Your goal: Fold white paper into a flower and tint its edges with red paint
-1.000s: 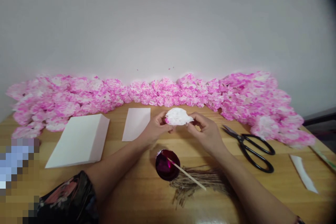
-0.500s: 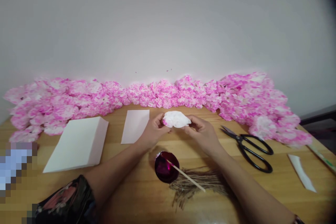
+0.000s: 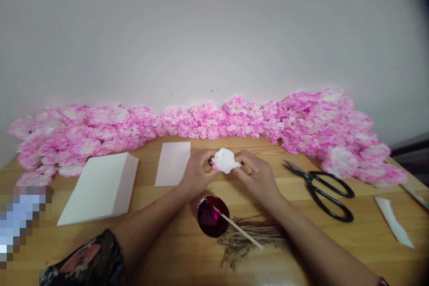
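Observation:
Between my two hands is a white paper flower point(image 3: 225, 160) with a touch of pink at its lower left edge. My left hand point(image 3: 198, 171) pinches it from the left, and my right hand point(image 3: 257, 174) grips its right edge between thumb and fingers. Both hands hold it above the middle of the wooden table. Just below them stands a small cup of dark magenta liquid point(image 3: 213, 216), with a thin wooden stick point(image 3: 244, 233) leaning out of it to the right. Brown thin stems point(image 3: 258, 230) lie in a bundle beside the cup, partly under my right forearm.
Pink and white paper flowers point(image 3: 208, 120) line the wall along the table's back. A thick stack of white paper point(image 3: 97, 185) and a single sheet point(image 3: 173, 164) lie to the left. Black-handled scissors point(image 3: 330, 192) and a white paper strip point(image 3: 393, 222) lie to the right.
The flower has gone from a flat, wide fold to a rounder, fuller shape, tilted toward me. Both hands are slightly lower and still grip it. The view has shifted a little.

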Demonstrator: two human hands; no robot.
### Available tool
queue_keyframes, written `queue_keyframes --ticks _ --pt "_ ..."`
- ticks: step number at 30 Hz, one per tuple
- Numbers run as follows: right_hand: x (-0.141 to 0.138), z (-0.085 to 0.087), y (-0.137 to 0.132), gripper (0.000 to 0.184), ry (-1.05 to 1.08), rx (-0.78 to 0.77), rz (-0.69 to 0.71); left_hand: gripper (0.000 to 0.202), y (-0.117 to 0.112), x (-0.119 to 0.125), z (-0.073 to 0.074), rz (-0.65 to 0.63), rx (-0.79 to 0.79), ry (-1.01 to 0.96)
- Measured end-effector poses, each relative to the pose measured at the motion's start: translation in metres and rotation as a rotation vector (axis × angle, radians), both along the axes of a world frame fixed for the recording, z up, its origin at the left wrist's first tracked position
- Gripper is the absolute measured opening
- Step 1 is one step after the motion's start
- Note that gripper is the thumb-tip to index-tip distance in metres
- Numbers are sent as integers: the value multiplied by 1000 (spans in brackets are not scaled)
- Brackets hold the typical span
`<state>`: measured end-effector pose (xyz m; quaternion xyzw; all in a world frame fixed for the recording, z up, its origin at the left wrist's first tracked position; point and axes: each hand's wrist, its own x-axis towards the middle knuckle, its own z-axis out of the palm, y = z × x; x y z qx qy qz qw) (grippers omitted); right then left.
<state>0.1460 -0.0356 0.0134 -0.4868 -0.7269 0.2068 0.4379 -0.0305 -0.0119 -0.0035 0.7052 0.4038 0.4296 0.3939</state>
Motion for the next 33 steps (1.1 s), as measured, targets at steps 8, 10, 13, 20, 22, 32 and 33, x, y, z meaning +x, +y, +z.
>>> queue_keyframes --ticks 8,10,13,20,22,32,33 --pt "-3 2 0 18 68 -112 -57 23 5 7 -5 -68 -381 -391" --pt "-3 2 0 17 66 -107 -41 23 4 7 -6 -39 -427 -432" --pt "-1 2 -1 13 81 -91 -33 23 5 6 -8 -19 -445 -459" --pt "0 -1 -2 11 49 -78 -33 20 5 7 -3 -37 -435 -376" --pt "-1 -3 -2 10 26 -66 -39 21 4 6 -1 -55 -415 -356" --pt "-1 1 -4 11 -18 -5 -45 36 5 7 -9 -207 -636 -668" --pt "-1 2 -4 11 -26 2 -35 38 5 6 -10 -239 -659 -708"
